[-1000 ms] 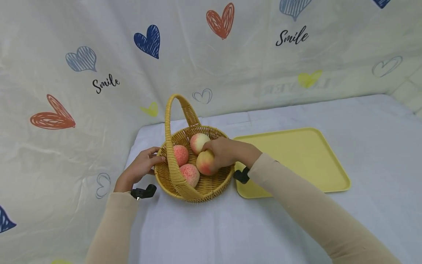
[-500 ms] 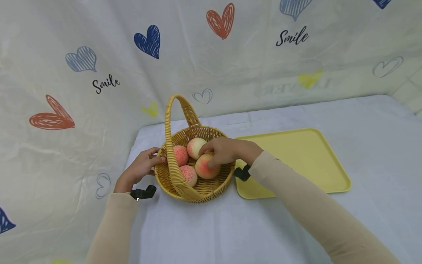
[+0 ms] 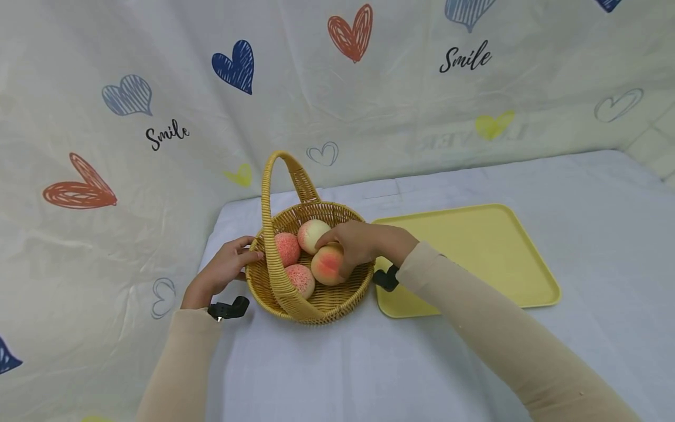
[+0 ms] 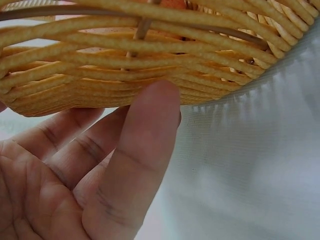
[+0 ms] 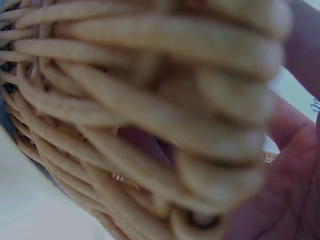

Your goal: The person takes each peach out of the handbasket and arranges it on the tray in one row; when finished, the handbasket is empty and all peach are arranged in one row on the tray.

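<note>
A round wicker basket with a tall handle holds several peaches. In the head view my right hand reaches inside, its fingers and thumb round a yellow-orange peach with a red blush. A pale peach lies just behind that one, near my fingertips. Two speckled pink peaches, one farther back and one nearer, sit beside the handle. My left hand holds the basket's left side. The left wrist view has my thumb against the weave; the basket wall hides most of the right wrist view.
A yellow rectangular tray lies right of the basket, partly under my right forearm. Both are on a white-clothed table. Behind hangs a white sheet printed with hearts.
The yellow-orange peach has turned and shifted slightly towards me as my right fingers changed position on it. The pale peach has moved a little left. My left hand has stayed in place.
</note>
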Tool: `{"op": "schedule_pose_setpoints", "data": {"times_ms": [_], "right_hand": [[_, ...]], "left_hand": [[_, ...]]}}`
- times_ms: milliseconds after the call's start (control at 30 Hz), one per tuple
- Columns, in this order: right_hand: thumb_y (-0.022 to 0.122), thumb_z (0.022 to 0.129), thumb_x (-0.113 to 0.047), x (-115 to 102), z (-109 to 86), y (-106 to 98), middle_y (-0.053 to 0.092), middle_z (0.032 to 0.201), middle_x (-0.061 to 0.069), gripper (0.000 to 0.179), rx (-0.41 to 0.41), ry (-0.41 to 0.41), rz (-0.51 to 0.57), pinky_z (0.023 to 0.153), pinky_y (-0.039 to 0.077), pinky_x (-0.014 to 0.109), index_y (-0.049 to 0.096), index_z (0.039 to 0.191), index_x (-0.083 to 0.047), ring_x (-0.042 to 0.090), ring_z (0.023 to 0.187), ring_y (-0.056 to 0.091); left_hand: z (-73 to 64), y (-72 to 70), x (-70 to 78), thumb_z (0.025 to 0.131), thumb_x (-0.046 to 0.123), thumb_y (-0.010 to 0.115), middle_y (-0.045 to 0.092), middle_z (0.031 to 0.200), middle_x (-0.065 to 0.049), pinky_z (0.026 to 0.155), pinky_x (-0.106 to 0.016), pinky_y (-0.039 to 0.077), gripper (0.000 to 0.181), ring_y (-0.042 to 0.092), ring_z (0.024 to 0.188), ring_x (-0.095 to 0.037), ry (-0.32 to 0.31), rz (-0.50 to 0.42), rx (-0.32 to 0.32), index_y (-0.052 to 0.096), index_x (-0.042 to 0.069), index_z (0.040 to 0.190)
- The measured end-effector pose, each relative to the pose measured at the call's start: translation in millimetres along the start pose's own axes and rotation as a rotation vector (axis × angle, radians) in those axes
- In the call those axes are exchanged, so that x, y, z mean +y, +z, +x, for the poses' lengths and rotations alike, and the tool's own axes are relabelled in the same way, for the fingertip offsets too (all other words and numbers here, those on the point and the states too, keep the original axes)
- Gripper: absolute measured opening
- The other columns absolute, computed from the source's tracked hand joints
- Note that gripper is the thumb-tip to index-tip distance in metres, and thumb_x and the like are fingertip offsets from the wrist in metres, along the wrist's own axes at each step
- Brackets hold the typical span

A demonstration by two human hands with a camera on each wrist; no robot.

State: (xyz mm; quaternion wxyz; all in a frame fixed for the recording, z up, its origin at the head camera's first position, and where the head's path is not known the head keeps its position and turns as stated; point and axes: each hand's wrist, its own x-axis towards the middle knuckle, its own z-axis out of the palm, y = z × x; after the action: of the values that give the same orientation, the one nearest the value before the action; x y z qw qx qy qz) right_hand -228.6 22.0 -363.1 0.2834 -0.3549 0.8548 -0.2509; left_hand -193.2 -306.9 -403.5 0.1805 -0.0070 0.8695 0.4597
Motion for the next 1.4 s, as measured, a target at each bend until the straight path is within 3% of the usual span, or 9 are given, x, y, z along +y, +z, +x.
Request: {"op": "schedule_pose_setpoints", "data": {"times_ms": [200, 567, 967, 1400], "right_hand": [[0.089, 0.079, -0.018, -2, 0.7, 0, 0.065, 0.131, -0.001, 0.068, 0.005, 0.001, -0.033, 0.103, 0.049, 0.036, 0.064, 0.142, -0.018, 0.017, 0.115, 0.057], [0.092, 0.075, -0.021, -3, 2.2, 3, 0.065, 0.129, -0.001, 0.073, 0.000, 0.000, -0.030, 0.104, 0.048, 0.037, 0.063, 0.142, -0.018, 0.017, 0.116, 0.057], [0.093, 0.075, -0.024, 1, 4.5, 10, 0.066, 0.128, 0.000, 0.074, 0.053, -0.024, -0.011, 0.101, 0.049, 0.035, 0.063, 0.142, -0.018, 0.017, 0.113, 0.058], [0.087, 0.074, -0.032, 3, -1.8, 9, 0.070, 0.112, 0.000, 0.066, 0.140, -0.078, -0.010, 0.087, 0.053, 0.032, 0.066, 0.133, -0.011, 0.016, 0.099, 0.062]], "left_hand": [[-0.7, -0.6, 0.3, 0.106, 0.022, 0.054, 0.064, 0.130, -0.026, 0.077, -0.042, 0.063, 0.048, 0.072, 0.093, -0.021, 0.003, 0.005, 0.001, 0.048, 0.002, 0.149], [-1.9, 0.3, 1.2, 0.106, 0.023, 0.054, 0.063, 0.131, -0.026, 0.077, -0.041, 0.063, 0.050, 0.072, 0.094, -0.020, 0.006, -0.001, -0.001, 0.047, 0.001, 0.150], [-3.1, 1.4, 1.4, 0.105, 0.024, 0.053, 0.064, 0.128, -0.024, 0.076, -0.041, 0.063, 0.050, 0.072, 0.094, -0.020, 0.001, 0.007, -0.005, 0.048, 0.001, 0.149], [-2.0, 0.6, -3.6, 0.106, 0.024, 0.053, 0.065, 0.129, -0.025, 0.077, -0.041, 0.062, 0.050, 0.072, 0.094, -0.021, 0.002, -0.002, 0.004, 0.047, 0.003, 0.151]]}}
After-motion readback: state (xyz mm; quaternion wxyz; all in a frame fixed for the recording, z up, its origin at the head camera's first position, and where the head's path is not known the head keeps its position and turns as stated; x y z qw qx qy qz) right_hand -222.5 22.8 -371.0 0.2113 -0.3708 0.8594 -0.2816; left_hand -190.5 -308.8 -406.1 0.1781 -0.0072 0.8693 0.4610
